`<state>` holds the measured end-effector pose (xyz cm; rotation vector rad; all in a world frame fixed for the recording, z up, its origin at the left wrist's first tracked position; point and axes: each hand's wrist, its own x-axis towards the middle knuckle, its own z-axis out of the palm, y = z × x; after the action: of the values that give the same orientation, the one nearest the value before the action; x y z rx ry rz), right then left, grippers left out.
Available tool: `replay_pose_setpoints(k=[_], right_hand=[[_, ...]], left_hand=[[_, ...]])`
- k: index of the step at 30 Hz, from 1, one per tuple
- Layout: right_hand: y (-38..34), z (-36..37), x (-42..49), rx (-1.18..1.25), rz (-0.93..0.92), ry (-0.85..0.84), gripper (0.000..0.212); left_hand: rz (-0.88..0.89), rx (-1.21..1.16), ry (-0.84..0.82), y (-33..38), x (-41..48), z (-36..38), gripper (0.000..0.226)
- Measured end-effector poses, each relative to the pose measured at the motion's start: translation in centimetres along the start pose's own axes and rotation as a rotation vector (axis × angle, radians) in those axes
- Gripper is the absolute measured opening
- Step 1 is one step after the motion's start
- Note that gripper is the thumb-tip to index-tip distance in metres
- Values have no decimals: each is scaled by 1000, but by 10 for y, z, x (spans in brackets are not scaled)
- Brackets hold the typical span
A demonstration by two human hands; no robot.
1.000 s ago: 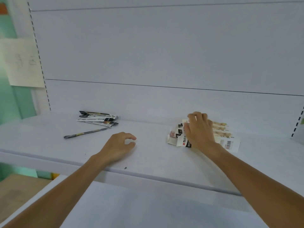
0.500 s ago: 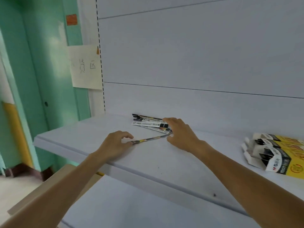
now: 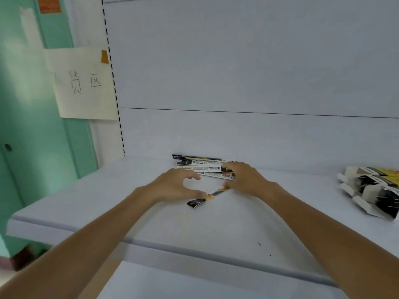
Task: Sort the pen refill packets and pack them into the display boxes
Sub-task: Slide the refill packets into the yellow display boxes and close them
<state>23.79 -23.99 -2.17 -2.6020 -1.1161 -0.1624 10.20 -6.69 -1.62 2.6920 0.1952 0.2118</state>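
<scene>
A single pen refill packet (image 3: 199,201) with a black end lies slanted on the white shelf (image 3: 151,216) between my hands. My right hand (image 3: 245,180) pinches its far end with the thumb, and its fingers reach over the right end of a small stack of refill packets (image 3: 200,165) by the back panel. My left hand (image 3: 172,186) rests on the shelf with fingers loosely arched, its thumb tip touching the single packet. Yellow, black and white display boxes (image 3: 373,190) lie on their sides at the right of the shelf.
The shelf's front edge (image 3: 194,253) runs across below my forearms, with a lower shelf beneath. The white back panel rises behind the stack. A paper sign (image 3: 82,83) hangs on the green wall at the left.
My right hand left the display boxes and went left to the packets. The view swung left with it. The single packet has since slid nearer, and my left thumb now touches it.
</scene>
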Motion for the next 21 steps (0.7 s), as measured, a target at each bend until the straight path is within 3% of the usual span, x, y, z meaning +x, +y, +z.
replay_pose_setpoints(k=[3,5,8,10,13,16,21], right_hand=[[-21,14,10,47,11,53,36],[-27,19,16,201,18,60,34],[-26,18,24,400,24,168,25],[-23,17,28,290,4,180,29],[-25,19,34,121,18,42,38],[-30,22,39,58,16,12,14],[-34,16,45,-150,-17,-10,12]], left_hand=[[-7,49,29,-27,3,-2,37],[-41,49,136,-48,7,-8,18],[-75,4,270,-74,15,-15,18],[-22,-27,269,-80,19,-16,19],[99,-47,157,-78,24,-11,26],[152,-72,35,-75,26,-10,22],[113,24,92,-88,24,-20,15]])
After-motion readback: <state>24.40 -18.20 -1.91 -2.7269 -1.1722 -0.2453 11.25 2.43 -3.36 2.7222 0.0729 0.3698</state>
